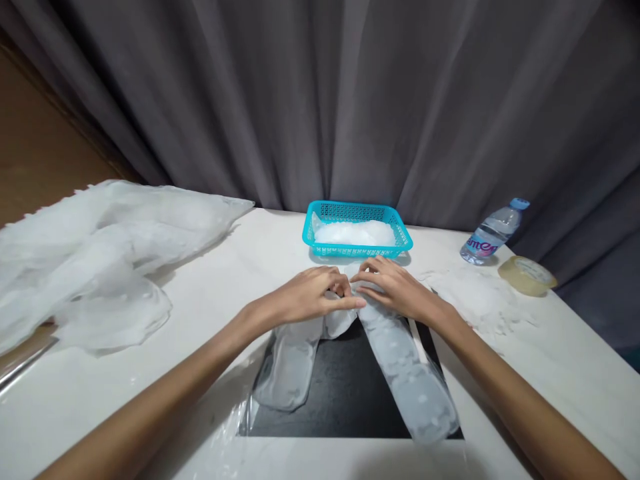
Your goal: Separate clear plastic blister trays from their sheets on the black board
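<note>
A translucent white piece with two long leg-like parts (407,373) lies over a black rectangular board (345,390) on the table. The left part is flatter; the right one looks fuller, with pale spots. My left hand (323,293) is at the upper end of the piece, its fingers curled onto the material and its thumb stretched to the right. Close beside it, my right hand (390,287) grips the same upper end with bent fingers. Both hands partly hide the place where they hold it.
Behind my hands stands a turquoise basket (357,251) with white fluffy filling (355,233). A large sheer white bundle (100,260) lies left. Loose white fluff (475,293), a water bottle (493,233) and a tape roll (527,275) are right. A grey curtain (320,100) hangs behind the table.
</note>
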### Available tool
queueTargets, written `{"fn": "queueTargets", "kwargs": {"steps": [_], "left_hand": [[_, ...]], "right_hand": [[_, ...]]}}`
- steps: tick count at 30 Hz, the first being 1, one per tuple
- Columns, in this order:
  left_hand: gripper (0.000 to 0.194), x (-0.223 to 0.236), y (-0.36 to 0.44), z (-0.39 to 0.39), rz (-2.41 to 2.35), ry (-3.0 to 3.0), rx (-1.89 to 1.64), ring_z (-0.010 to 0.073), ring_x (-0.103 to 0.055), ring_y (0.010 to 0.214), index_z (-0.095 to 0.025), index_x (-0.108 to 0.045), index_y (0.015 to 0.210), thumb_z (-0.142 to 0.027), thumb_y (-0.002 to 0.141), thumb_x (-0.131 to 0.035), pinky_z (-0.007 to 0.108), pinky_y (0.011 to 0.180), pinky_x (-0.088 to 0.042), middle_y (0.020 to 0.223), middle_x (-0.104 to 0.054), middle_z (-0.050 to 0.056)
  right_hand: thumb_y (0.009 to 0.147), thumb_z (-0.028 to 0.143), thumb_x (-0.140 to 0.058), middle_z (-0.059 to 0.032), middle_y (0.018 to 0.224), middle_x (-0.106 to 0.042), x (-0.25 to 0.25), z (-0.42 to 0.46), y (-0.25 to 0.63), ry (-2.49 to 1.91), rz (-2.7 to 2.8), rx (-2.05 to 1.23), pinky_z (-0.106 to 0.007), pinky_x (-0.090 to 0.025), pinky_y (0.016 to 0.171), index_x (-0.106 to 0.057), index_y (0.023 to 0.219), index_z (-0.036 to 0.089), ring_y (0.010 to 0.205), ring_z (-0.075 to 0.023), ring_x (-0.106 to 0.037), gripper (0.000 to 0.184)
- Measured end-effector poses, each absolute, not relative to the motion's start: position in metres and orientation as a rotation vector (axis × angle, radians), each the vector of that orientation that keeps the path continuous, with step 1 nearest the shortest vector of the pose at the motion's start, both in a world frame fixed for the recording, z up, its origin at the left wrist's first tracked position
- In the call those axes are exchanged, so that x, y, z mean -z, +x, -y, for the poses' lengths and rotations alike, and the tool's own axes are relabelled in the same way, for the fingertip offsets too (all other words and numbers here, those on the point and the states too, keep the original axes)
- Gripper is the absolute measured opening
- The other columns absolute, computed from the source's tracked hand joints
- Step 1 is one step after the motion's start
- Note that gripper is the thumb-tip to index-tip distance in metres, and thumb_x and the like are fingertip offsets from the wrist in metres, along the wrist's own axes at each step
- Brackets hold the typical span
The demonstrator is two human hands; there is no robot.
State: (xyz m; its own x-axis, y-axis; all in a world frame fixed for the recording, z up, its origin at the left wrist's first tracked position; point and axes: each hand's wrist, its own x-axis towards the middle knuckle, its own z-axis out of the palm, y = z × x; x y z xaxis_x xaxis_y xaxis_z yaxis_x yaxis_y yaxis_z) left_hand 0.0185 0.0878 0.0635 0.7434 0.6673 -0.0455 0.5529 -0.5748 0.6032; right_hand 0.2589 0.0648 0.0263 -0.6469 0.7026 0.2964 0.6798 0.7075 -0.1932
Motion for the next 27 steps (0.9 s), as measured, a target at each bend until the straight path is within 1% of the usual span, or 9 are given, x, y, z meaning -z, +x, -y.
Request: {"fn": "queueTargets", "kwargs": {"steps": [3,5,7,10,13,17,20,23,27], "left_hand": [[0.060,-0.060,0.028,-0.077,-1.042,2.302,-0.183,0.0274,-0.067,0.096,-0.020,-0.069,0.103,-0.077,0.088,-0.057,0.036,0.083,-0.046,0.107,-0.073,0.007],[0.065,-0.056,0.033,-0.073,-1.183,2.279,-0.223,0.0296,-0.068,0.094,-0.019,-0.068,0.110,-0.079,0.087,-0.057,0.037,0.080,-0.046,0.109,-0.074,0.009],[0.061,-0.053,0.034,-0.073,-1.228,2.273,-0.309,0.0287,-0.069,0.092,-0.018,-0.069,0.107,-0.075,0.090,-0.055,0.036,0.079,-0.046,0.105,-0.075,0.009],[0.051,-0.055,0.030,-0.076,-1.051,2.314,-0.353,0.0223,-0.068,0.081,-0.018,-0.072,0.095,-0.061,0.102,-0.046,0.032,0.075,-0.045,0.090,-0.076,0.005],[0.045,-0.067,0.022,-0.081,-0.921,2.355,-0.351,0.0196,-0.068,0.083,-0.021,-0.074,0.098,-0.050,0.107,-0.042,0.030,0.076,-0.044,0.092,-0.077,0.002],[0.039,-0.090,0.016,-0.082,-0.937,2.403,-0.318,0.0185,-0.066,0.082,-0.021,-0.074,0.090,-0.039,0.106,-0.044,0.029,0.077,-0.043,0.088,-0.075,0.000],[0.038,-0.110,0.010,-0.080,-0.919,2.409,-0.231,0.0167,-0.063,0.074,-0.020,-0.070,0.080,-0.034,0.104,-0.044,0.027,0.072,-0.042,0.078,-0.070,-0.001],[0.039,-0.129,-0.006,-0.076,-0.897,2.361,-0.037,0.0161,-0.063,0.071,-0.020,-0.069,0.075,-0.035,0.102,-0.046,0.025,0.068,-0.044,0.077,-0.071,-0.001],[0.038,-0.150,-0.040,-0.080,-0.976,2.226,0.046,0.0161,-0.068,0.081,-0.024,-0.075,0.088,-0.047,0.102,-0.048,0.019,0.066,-0.049,0.090,-0.074,-0.002]], "right_hand": [[0.107,0.029,-0.053,-0.0100,0.108,-0.065,-0.028,-0.066,0.258,-1.084,2.545,0.024,-0.040,-0.051,0.089,-0.067,0.108,0.020,0.099,-0.0250,-0.060,0.017],[0.108,0.030,-0.051,-0.0103,0.108,-0.066,-0.032,-0.065,0.256,-1.085,2.499,0.127,-0.042,-0.049,0.090,-0.066,0.104,0.020,0.099,-0.0262,-0.058,0.019],[0.108,0.029,-0.051,-0.0121,0.117,-0.065,-0.037,-0.062,0.254,-1.060,2.446,0.181,-0.045,-0.046,0.096,-0.064,0.103,0.020,0.109,-0.0290,-0.055,0.017],[0.106,0.022,-0.051,-0.0119,0.122,-0.064,-0.046,-0.059,0.254,-0.994,2.430,0.085,-0.045,-0.042,0.105,-0.060,0.103,0.020,0.118,-0.0281,-0.055,0.010],[0.105,0.016,-0.048,-0.0064,0.102,-0.066,-0.049,-0.058,0.251,-0.955,2.460,-0.066,-0.037,-0.047,0.093,-0.056,0.099,0.021,0.098,-0.0227,-0.061,0.011],[0.096,0.012,-0.048,-0.0016,0.082,-0.057,-0.044,-0.056,0.240,-0.979,2.312,0.001,-0.031,-0.042,0.072,-0.049,0.085,0.023,0.073,-0.0197,-0.053,0.015],[0.093,0.011,-0.047,-0.0009,0.079,-0.053,-0.041,-0.059,0.238,-1.044,2.167,0.024,-0.030,-0.039,0.069,-0.045,0.082,0.024,0.071,-0.0187,-0.051,0.016],[0.096,0.013,-0.043,-0.0009,0.079,-0.050,-0.043,-0.065,0.249,-1.124,2.007,0.013,-0.030,-0.040,0.069,-0.043,0.082,0.024,0.072,-0.0187,-0.051,0.018],[0.101,0.017,-0.045,-0.0001,0.077,-0.052,-0.053,-0.069,0.263,-1.165,1.901,-0.078,-0.029,-0.045,0.069,-0.048,0.082,0.023,0.072,-0.0176,-0.055,0.020]]}}
